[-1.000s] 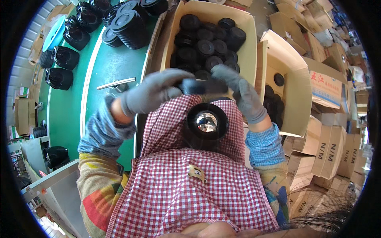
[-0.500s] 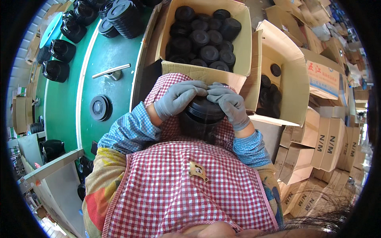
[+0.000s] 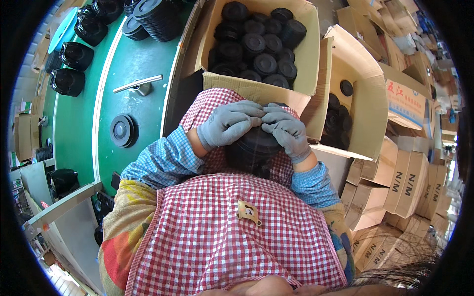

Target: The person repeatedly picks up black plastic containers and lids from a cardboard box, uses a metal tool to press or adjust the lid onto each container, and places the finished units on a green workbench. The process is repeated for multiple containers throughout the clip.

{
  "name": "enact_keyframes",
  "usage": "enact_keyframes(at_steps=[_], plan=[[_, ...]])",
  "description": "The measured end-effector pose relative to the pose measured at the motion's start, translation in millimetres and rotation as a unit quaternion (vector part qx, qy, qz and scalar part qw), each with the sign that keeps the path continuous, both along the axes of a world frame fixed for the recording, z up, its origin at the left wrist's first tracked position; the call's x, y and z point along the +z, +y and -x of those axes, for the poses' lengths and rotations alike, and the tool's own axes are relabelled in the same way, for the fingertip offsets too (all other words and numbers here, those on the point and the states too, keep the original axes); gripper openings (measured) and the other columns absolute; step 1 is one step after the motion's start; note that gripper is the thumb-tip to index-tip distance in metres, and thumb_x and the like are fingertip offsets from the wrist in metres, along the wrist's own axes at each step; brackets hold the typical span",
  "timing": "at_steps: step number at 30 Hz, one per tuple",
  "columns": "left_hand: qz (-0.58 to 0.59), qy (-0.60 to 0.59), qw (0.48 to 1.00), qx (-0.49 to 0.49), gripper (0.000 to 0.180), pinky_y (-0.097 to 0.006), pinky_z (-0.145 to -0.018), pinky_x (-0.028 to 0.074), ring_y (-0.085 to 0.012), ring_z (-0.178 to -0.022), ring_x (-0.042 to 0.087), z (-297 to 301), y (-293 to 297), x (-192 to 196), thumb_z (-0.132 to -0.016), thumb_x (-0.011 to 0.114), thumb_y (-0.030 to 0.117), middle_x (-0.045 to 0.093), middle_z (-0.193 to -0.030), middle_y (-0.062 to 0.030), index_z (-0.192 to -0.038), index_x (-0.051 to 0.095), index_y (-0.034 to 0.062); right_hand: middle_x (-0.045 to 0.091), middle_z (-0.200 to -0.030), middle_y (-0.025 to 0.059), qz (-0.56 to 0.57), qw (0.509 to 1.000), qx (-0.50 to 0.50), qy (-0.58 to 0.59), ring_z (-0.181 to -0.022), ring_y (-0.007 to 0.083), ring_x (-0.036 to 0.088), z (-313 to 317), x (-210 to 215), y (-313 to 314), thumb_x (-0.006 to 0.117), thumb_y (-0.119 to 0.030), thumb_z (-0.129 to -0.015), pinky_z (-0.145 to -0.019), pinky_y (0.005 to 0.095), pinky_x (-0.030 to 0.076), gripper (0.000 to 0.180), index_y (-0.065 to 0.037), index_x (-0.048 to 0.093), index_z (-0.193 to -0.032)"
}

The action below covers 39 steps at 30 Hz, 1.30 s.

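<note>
Now both gloved hands, left hand [image 3: 228, 125] and right hand [image 3: 286, 129], palms down, fingers pressed onto the black round container [image 3: 252, 148].

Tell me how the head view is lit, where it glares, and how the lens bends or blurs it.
Head view: bright, even daylight; pale glare along the green belt at its left edge. Fisheye bends the box edges and the carton stacks toward a black rim. Both gloved hands, left and right, on the black round part look sharp; the apron is sharp too.

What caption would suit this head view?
Both gloved hands, left hand and right hand, press on a black round container held against a checked apron.
</note>
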<state>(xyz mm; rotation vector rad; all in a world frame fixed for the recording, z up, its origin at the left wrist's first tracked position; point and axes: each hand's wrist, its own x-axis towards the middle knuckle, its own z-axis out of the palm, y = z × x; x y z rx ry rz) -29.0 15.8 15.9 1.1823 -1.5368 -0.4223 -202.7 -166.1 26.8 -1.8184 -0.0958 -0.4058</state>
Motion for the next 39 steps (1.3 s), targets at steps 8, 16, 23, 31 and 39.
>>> enact_keyframes(at_steps=[8,16,23,31,39], plan=[[-0.053,0.014,0.998,-0.011,0.037,-0.05,-0.116,0.035,-0.0393,-0.131,0.054,1.6,4.8,-0.4,-0.105,0.042,0.02,0.06,-0.136,-0.0242,-0.118,0.068,-0.0024,0.069,-0.12,0.0141,0.024,0.998,-0.039,0.036,-0.129,0.0336,0.055,5.9,-0.9,13.2,0.056,-0.011,-0.092,-0.116,0.047,0.035,0.024,0.001,0.075,-0.098],[-0.075,-0.13,0.983,0.103,0.074,-0.055,-0.122,0.015,-0.0437,-0.15,0.027,-1.4,12.0,41.0,-0.102,0.039,0.057,0.035,-0.158,-0.0268,-0.147,0.047,-0.0015,0.059,-0.138,0.0212,-0.078,0.991,-0.103,0.038,-0.134,0.0379,0.05,4.3,15.3,9.9,0.05,-0.021,-0.104,-0.115,0.0456,0.035,0.034,0.002,0.063,-0.124],[-0.206,-0.209,0.938,0.183,0.094,-0.057,-0.122,0.012,-0.0474,-0.15,0.024,-12.6,4.1,22.2,-0.096,0.036,0.073,0.032,-0.159,-0.0268,-0.157,0.03,0.0014,0.054,-0.143,0.0214,0.265,0.964,-0.016,0.012,-0.136,0.0393,0.046,13.9,44.3,35.1,0.04,-0.036,-0.107,-0.117,0.0513,0.031,0.049,-0.001,0.056,-0.138],[-0.23,-0.212,0.919,0.239,0.094,-0.061,-0.121,0.007,-0.0508,-0.149,0.022,-17.8,13.7,10.4,-0.094,0.04,0.075,0.033,-0.159,-0.0279,-0.157,0.032,0.0048,0.056,-0.138,0.0269,0.25,0.968,0.006,0.011,-0.134,0.0449,0.046,16.0,53.1,40.6,0.035,-0.047,-0.106,-0.117,0.0518,0.03,0.062,0.003,0.054,-0.138],[-0.217,-0.258,0.919,0.204,0.091,-0.06,-0.121,0.01,-0.0473,-0.15,0.023,-13.3,14.4,20.4,-0.097,0.036,0.071,0.034,-0.159,-0.0238,-0.157,0.03,0.0019,0.052,-0.143,0.0256,0.264,0.964,-0.007,0.027,-0.137,0.0433,0.044,16.1,47.7,28.5,0.034,-0.051,-0.105,-0.117,0.0519,0.029,0.068,0.004,0.05,-0.142]])
